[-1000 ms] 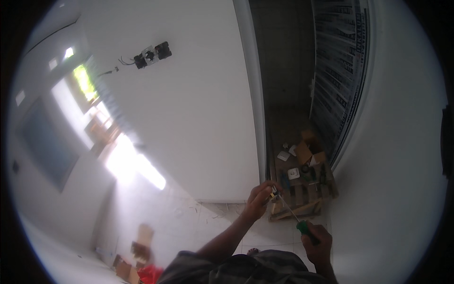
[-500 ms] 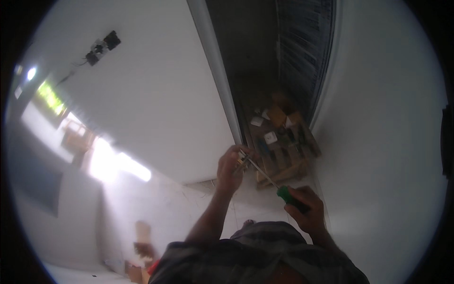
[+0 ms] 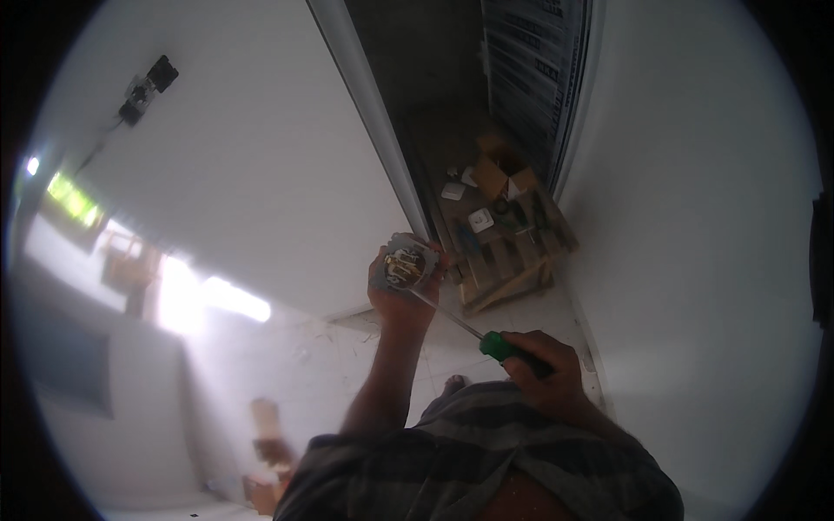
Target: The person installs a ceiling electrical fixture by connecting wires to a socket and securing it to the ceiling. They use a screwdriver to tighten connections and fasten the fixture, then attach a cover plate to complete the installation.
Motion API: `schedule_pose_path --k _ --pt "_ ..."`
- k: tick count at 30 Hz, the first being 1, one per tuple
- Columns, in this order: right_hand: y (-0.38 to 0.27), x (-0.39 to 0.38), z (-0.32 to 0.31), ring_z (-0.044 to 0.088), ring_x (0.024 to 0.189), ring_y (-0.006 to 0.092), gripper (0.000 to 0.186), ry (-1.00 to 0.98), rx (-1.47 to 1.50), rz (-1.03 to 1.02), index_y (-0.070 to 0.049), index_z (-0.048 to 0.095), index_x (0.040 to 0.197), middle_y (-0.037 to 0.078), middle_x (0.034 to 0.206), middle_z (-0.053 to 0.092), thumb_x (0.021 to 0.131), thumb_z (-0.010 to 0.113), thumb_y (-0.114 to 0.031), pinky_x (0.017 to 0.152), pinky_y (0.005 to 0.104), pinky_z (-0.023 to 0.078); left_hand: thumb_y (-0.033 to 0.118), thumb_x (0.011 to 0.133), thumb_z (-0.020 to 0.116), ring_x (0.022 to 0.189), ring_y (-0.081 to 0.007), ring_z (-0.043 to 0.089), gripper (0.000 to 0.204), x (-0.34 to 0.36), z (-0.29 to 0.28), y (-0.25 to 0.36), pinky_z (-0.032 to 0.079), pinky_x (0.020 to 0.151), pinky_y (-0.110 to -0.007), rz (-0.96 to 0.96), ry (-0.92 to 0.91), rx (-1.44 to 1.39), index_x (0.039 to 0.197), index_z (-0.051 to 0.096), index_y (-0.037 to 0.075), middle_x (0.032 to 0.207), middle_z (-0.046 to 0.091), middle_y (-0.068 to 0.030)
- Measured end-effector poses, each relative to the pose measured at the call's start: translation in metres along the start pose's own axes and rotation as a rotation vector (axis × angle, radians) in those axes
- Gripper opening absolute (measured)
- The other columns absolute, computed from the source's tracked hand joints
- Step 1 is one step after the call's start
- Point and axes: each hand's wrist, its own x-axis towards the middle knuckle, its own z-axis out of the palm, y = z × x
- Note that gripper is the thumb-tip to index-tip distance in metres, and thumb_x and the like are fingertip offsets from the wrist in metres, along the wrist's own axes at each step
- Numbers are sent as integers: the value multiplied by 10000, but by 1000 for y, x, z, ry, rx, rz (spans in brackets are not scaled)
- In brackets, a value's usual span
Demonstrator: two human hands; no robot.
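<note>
In my left hand [image 3: 401, 300] is an electrical socket insert [image 3: 407, 266], a round mechanism on a square metal frame, its contacts facing up at me. My fingers wrap round its edges. My right hand [image 3: 551, 369] grips a screwdriver [image 3: 493, 346] by its green and black handle. The thin shaft slants up and left, and its tip reaches the lower edge of the socket insert. Whether the tip sits in a screw is too small to tell.
Beyond my hands a wooden pallet stand [image 3: 508, 276] bears an open cardboard box [image 3: 499, 174], white cover plates [image 3: 480, 219] and tools. White walls rise on both sides. Wall boxes with hanging wires [image 3: 146, 89] show at upper left. A wrapped panel [image 3: 534, 82] stands in the doorway.
My left hand has turned the socket insert, so its round inner side now shows. Both hands and the screwdriver sit a little further left in view, and the surroundings have shifted left too.
</note>
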Motion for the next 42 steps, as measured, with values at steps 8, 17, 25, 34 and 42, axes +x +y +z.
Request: schedule_pose_path --k 8,17,25,34,42 --pt "1 4 3 717 920 251 357 -48 -16 3 29 650 1265 189 1052 712 922 696 -58 810 345 554 325 1012 478 1051 -324 667 365 -3 11 -2 562 933 -492 -24 1 -62 1138 645 27 1042 687 -133" --pt "1 6 4 718 904 233 354 -72 6 26 34 640 1279 183 1031 715 942 677 -68 801 332 553 351 1036 442 1052 -337 668 396 -3 8 -5 558 921 -499 38 -43 33 1135 637 21 1046 673 -140" --pt "-8 13 -23 598 600 104 274 -300 1079 903 5 646 1243 80 861 680 1044 536 -146 585 247 486 375 1052 437 1017 -401 662 461 6 -1 5 524 908 -494 336 -466 483 1138 621 -39 1031 652 -175" --pt "-7 1 4 636 659 145 301 -92 277 402 1 666 1263 78 823 669 997 639 -137 636 274 542 390 1053 466 994 -381 666 505 6 10 12 516 910 -490 442 -448 922 1162 626 -76 1018 651 -187" --pt "-2 7 0 682 935 185 365 -40 0 255 7 665 1267 129 1011 693 922 721 -96 829 352 563 430 1065 420 1013 -363 657 563 1 -1 9 491 948 -496 270 -337 764 1173 624 -84 1057 664 -194"
